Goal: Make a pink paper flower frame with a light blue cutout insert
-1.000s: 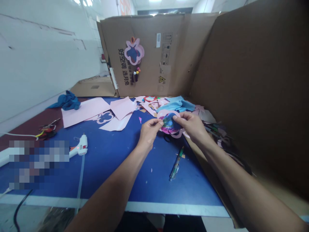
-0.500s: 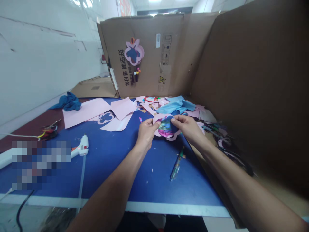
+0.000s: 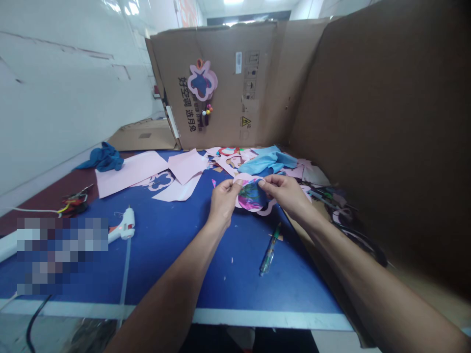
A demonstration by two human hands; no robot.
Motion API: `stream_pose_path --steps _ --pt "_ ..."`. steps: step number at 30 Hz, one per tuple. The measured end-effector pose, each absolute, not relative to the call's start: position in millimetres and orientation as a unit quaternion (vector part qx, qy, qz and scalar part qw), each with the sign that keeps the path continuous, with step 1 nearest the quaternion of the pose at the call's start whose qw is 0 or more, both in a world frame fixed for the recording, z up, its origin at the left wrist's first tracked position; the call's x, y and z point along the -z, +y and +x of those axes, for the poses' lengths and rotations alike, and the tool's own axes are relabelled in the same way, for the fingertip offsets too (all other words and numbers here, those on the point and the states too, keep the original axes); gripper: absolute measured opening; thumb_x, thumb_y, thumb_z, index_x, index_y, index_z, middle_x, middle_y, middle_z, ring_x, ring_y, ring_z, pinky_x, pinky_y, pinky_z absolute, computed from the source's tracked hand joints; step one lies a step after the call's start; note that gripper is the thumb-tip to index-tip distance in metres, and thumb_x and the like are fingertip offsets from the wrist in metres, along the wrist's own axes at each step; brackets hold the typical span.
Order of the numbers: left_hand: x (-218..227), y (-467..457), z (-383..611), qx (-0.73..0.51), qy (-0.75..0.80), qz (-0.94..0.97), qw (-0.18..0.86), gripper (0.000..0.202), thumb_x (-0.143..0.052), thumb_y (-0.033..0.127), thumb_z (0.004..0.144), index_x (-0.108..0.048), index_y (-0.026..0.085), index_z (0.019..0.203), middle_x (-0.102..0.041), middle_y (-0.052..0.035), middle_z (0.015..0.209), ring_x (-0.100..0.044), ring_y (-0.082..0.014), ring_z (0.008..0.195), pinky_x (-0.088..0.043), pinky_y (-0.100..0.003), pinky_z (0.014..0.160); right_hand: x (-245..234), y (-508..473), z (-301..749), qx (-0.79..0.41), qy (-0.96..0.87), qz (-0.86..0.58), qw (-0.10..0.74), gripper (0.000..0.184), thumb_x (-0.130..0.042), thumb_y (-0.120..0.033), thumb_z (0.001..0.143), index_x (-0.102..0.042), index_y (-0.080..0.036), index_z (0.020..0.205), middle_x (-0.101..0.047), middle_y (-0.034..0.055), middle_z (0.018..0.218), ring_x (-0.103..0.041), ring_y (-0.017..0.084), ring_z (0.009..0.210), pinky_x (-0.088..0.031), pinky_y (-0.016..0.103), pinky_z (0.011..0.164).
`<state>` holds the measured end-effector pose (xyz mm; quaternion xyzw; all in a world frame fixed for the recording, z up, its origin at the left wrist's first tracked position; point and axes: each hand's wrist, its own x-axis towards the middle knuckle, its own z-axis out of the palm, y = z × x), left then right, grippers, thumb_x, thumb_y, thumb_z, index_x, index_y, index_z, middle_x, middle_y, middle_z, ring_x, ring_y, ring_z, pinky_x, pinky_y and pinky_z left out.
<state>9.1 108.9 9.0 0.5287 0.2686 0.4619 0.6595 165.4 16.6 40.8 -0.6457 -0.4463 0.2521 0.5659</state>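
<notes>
Between my hands, above the blue tabletop, is a pink flower-shaped paper cutout (image 3: 266,210) with a shiny multicoloured film (image 3: 251,197) over its middle. My left hand (image 3: 222,200) pinches the left edge, thumb on top. My right hand (image 3: 284,192) pinches the upper right, its thumb on the film. Part of the cutout is hidden under the film and my fingers. A clear pen (image 3: 270,250) with a green end lies on the table below my right hand.
Pink paper sheets (image 3: 132,169), a light blue cloth (image 3: 268,159) and paper scraps lie toward the back. A white glue gun (image 3: 127,224) stands at left. Cardboard walls (image 3: 221,44) rise behind and at right; a pink flower ornament (image 3: 211,81) hangs on the back one.
The film has shifted slightly on the pink cutout, and more of the cutout's lower right edge shows apart from it. Both hands keep their pinch in nearly the same place.
</notes>
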Motion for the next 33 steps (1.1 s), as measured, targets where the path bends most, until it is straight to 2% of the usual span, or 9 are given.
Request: stream_pose_path --steps 5,12,17,19,26,33 --pt "-11.4 106.0 8.7 -0.442 0.254 0.526 0.681 0.042 -0.094 0.040 0.068 -0.082 0.014 0.099 -0.080 -0.0059 0.089 -0.071 -0.0196 0.076 -0.055 -0.032 0.077 -41.5 16.5 165.8 -0.251 -0.455 -0.646 0.559 0.037 -0.076 -0.056 0.076 -0.070 -0.019 0.075 -0.061 -0.0001 0.063 -0.051 0.016 0.058 -0.039 0.030 0.057" --pt "-3.6 106.6 12.1 -0.446 0.286 0.529 0.663 0.036 -0.086 0.050 0.078 -0.078 0.015 0.082 -0.074 -0.0030 0.074 -0.064 -0.0167 0.065 -0.051 -0.028 0.066 -38.8 16.4 166.6 -0.256 -0.448 -0.646 0.563 0.035 -0.079 -0.054 0.076 -0.068 -0.021 0.075 -0.061 -0.0005 0.064 -0.052 0.016 0.060 -0.039 0.030 0.058" --pt "-3.0 103.7 11.9 -0.432 0.257 0.535 0.679 0.038 -0.091 0.040 0.072 -0.082 0.015 0.098 -0.080 -0.0049 0.086 -0.070 -0.0194 0.075 -0.055 -0.031 0.076 -39.3 15.4 166.7 -0.246 -0.446 -0.651 0.562 0.033 -0.078 -0.051 0.075 -0.068 -0.020 0.075 -0.059 -0.0010 0.065 -0.050 0.015 0.059 -0.038 0.030 0.057" --pt "-2.7 104.4 11.7 -0.431 0.267 0.532 0.679 0.035 -0.091 0.037 0.071 -0.081 0.014 0.095 -0.079 -0.0053 0.084 -0.071 -0.0200 0.075 -0.056 -0.032 0.076 -39.2 15.0 166.3 -0.256 -0.447 -0.645 0.564 0.033 -0.079 -0.051 0.074 -0.069 -0.020 0.078 -0.059 -0.0010 0.065 -0.050 0.015 0.060 -0.039 0.030 0.058" --pt "-4.4 106.8 11.7 -0.446 0.278 0.514 0.677 0.034 -0.089 0.044 0.076 -0.079 0.014 0.087 -0.075 -0.0031 0.076 -0.065 -0.0160 0.066 -0.053 -0.029 0.069 -37.1 15.2 168.2 -0.286 -0.455 -0.635 0.555 0.037 -0.088 -0.048 0.067 -0.075 -0.019 0.086 -0.069 0.0010 0.073 -0.056 0.016 0.062 -0.045 0.031 0.062" --pt "-5.1 106.5 10.3 -0.445 0.290 0.537 0.656 0.035 -0.088 0.048 0.078 -0.075 0.015 0.077 -0.070 -0.0014 0.069 -0.060 -0.0141 0.063 -0.049 -0.026 0.065 -38.7 15.1 164.9 -0.287 -0.452 -0.636 0.557 0.043 -0.085 -0.061 0.073 -0.074 -0.020 0.081 -0.066 -0.0001 0.067 -0.055 0.016 0.061 -0.044 0.030 0.059"
